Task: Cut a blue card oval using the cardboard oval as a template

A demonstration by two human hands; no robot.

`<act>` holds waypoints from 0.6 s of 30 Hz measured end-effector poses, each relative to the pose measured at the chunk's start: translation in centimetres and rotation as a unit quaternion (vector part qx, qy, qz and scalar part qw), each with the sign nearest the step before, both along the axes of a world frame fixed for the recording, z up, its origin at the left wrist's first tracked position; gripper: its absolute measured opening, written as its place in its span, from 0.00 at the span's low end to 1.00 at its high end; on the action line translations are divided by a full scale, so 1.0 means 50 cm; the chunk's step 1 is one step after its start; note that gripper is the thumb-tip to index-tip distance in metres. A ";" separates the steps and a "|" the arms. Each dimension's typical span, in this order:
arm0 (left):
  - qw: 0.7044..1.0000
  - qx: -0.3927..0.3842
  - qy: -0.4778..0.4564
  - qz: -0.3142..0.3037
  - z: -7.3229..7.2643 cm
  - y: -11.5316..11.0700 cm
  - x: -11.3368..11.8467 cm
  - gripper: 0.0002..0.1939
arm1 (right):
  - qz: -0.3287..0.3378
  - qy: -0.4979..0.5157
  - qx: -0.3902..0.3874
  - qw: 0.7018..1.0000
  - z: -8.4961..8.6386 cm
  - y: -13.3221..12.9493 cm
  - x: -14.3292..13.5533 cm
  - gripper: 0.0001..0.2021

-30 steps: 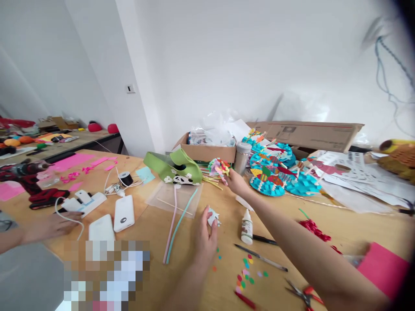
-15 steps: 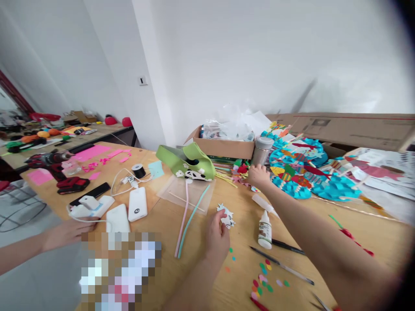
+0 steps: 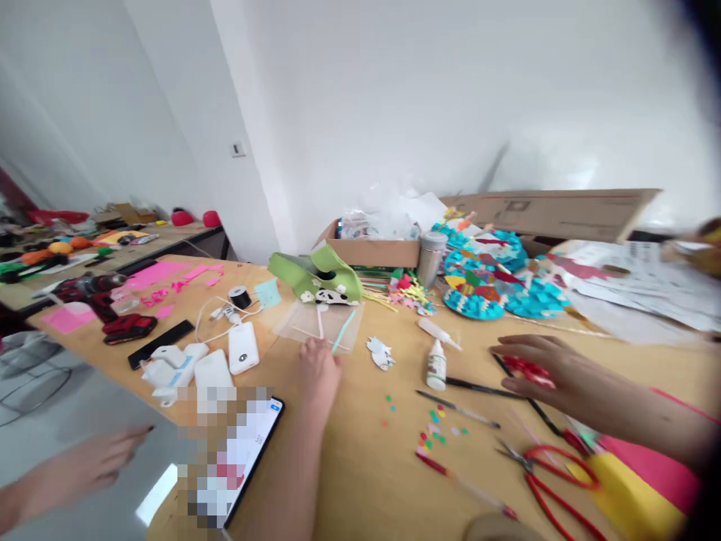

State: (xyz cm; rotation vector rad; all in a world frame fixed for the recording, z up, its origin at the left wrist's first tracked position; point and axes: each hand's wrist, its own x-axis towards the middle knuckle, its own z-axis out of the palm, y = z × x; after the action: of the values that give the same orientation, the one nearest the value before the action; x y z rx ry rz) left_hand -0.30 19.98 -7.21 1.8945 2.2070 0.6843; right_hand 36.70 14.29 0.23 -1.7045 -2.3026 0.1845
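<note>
My left hand (image 3: 319, 370) reaches over the lower part of the pink straw (image 3: 321, 321) and the blue-green straw (image 3: 342, 330); its fingers point down and whatever they hold is hidden. My right hand (image 3: 541, 368) hovers at the right with fingers apart, above a red item (image 3: 526, 370) and a black stick-like thing. Between the hands lie a white paper cutout (image 3: 381, 353), a white glue bottle (image 3: 436, 365) and a pen (image 3: 457, 409). Behind my left hand is a green felt piece with a panda (image 3: 332, 285).
Red-handled scissors (image 3: 544, 473) lie at the front right. Another person's hand (image 3: 107, 458) is at the lower left, near a phone (image 3: 253, 451). A red drill (image 3: 110, 300) and white power banks (image 3: 243, 348) stand left. Blue paper crafts (image 3: 478, 300) are behind.
My left hand has moved left from the white cutout to the straws. My right hand has come back from the paper pieces behind to the right side. The other person's hand has moved off the white devices.
</note>
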 end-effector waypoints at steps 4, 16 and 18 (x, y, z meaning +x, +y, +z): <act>0.995 -0.085 0.039 0.017 -0.007 0.025 -0.078 0.09 | -0.066 0.031 0.017 0.997 0.078 -0.166 0.048 0.25; 0.976 -0.107 -0.058 -0.180 0.015 -0.098 0.035 0.21 | -0.219 0.180 -0.153 0.947 -0.064 -0.478 -0.031 0.22; 0.938 -0.164 -0.114 -0.283 -0.007 -0.180 0.091 0.21 | -0.243 0.180 -0.197 0.933 -0.109 -0.504 -0.072 0.28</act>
State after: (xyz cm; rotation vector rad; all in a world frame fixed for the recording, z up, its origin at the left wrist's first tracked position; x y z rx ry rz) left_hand 4.23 10.96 -7.56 2.0003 1.4180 0.3775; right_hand 33.11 -10.89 -5.22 -2.1525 -1.5965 0.8222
